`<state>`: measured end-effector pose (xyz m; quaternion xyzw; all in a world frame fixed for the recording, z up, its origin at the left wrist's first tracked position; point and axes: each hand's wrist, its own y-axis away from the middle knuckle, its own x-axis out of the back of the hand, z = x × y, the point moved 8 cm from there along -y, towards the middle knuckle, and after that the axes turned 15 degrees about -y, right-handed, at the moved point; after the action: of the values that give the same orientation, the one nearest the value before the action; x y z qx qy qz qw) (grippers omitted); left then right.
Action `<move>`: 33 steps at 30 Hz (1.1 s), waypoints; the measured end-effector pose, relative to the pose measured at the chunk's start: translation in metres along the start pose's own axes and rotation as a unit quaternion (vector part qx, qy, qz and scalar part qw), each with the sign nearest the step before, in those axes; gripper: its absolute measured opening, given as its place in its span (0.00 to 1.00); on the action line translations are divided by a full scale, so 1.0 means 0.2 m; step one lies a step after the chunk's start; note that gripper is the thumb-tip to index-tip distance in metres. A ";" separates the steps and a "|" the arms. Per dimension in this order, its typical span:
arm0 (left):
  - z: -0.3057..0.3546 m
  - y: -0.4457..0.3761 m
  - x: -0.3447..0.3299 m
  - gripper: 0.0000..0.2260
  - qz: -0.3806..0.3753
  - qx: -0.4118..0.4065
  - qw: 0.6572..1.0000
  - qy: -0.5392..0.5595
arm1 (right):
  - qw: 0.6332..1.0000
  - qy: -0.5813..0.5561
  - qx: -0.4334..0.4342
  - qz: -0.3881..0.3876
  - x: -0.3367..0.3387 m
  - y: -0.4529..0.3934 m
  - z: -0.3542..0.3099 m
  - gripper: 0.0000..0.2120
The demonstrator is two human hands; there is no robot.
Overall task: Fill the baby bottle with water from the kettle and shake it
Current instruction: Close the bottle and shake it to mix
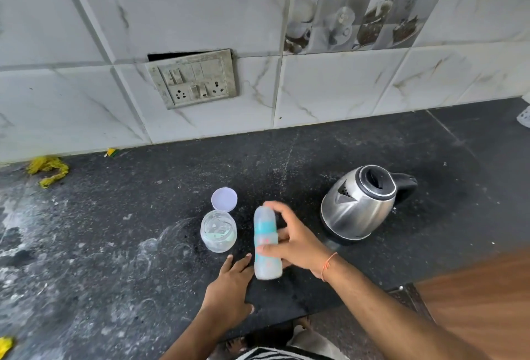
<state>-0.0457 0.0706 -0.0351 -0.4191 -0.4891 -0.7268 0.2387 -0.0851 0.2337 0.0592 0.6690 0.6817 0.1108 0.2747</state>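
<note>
While the right hand [295, 240] wraps round the baby bottle [267, 243] mid-frame, left hand [229, 288] flat and loose below it, kettle [358, 204] at right.

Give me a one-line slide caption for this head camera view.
Right hand grips the capped baby bottle above the dark counter, between kettle and open jar.

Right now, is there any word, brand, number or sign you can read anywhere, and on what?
None can be read.
Baby bottle: pink and teal print, too blurred to read.
Kettle: no label shows.
Switch plate: no lettering shows.
Open jar and its lid: no label shows.
</note>
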 end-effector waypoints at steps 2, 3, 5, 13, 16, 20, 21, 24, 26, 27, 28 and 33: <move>0.00 0.00 0.00 0.43 0.005 -0.002 1.000 -0.005 | 0.999 0.021 0.033 0.011 0.01 0.01 -0.05 0.39; 0.00 0.00 0.00 0.42 0.006 -0.004 1.000 -0.006 | 0.995 -0.049 0.065 0.060 0.06 0.00 -0.08 0.37; 0.00 0.00 0.00 0.42 0.006 -0.003 1.000 -0.002 | 0.979 -0.152 0.076 0.114 0.12 0.00 -0.11 0.36; 0.00 -0.01 -0.01 0.41 0.006 -0.004 1.000 -0.007 | 0.977 -0.164 0.083 0.111 0.12 0.01 -0.10 0.33; 0.00 0.00 -0.02 0.42 0.003 -0.004 1.000 -0.007 | 0.994 -0.098 0.029 0.032 0.04 0.01 -0.04 0.37; 0.01 0.00 -0.01 0.41 0.007 -0.007 1.000 -0.009 | 0.979 -0.144 0.099 0.105 0.12 0.02 -0.11 0.35; 0.01 0.01 0.00 0.41 0.007 -0.005 1.000 -0.006 | 0.968 -0.188 0.102 0.127 0.14 0.01 -0.11 0.35; 0.01 0.02 0.00 0.41 0.006 -0.003 1.000 -0.001 | 0.988 -0.139 0.052 0.052 0.06 0.00 -0.06 0.37; 0.00 0.01 0.00 0.42 0.009 -0.002 1.000 0.000 | 0.997 -0.063 0.029 0.032 0.04 0.01 -0.05 0.37; 0.00 0.01 0.00 0.41 0.007 -0.002 1.000 -0.001 | 0.993 -0.078 0.069 0.059 0.06 0.01 -0.08 0.36; 0.01 0.01 0.00 0.41 0.007 -0.003 1.000 -0.002 | 0.980 -0.148 0.089 0.097 0.11 0.01 -0.10 0.34; 0.01 0.02 -0.01 0.41 0.007 -0.001 1.000 -0.003 | 0.994 -0.106 0.016 0.029 0.04 -0.01 -0.04 0.36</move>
<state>-0.0412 0.0705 -0.0338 -0.4254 -0.4858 -0.7244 0.2415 -0.0915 0.2436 0.0628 0.7010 0.6305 0.0361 0.3312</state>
